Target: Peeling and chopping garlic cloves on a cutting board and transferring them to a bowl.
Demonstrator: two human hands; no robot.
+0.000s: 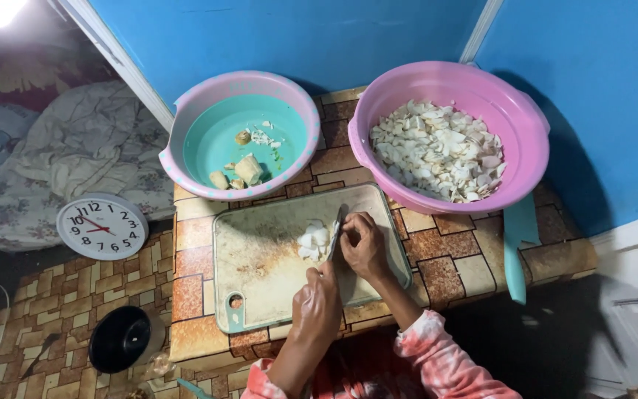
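My left hand (316, 304) grips the handle of a knife (337, 230) whose blade lies across a worn white cutting board (260, 258). My right hand (364, 245) rests with bent fingers against the blade's right side, near its tip. Just left of the blade sits a small pile of white cut pieces (313, 239). Beyond the board, a pink basin (526, 133) holds many white chopped pieces. A teal basin with a pink rim (186, 125) to its left holds a few uncut chunks (248, 169) and scraps.
The board and basins sit on a low surface covered in brick-pattern sheeting (444, 273). A teal utensil (515, 251) lies at its right. On the floor to the left are a white wall clock (102, 226), a black round lid (119, 338) and crumpled cloth (83, 155). Blue walls stand behind.
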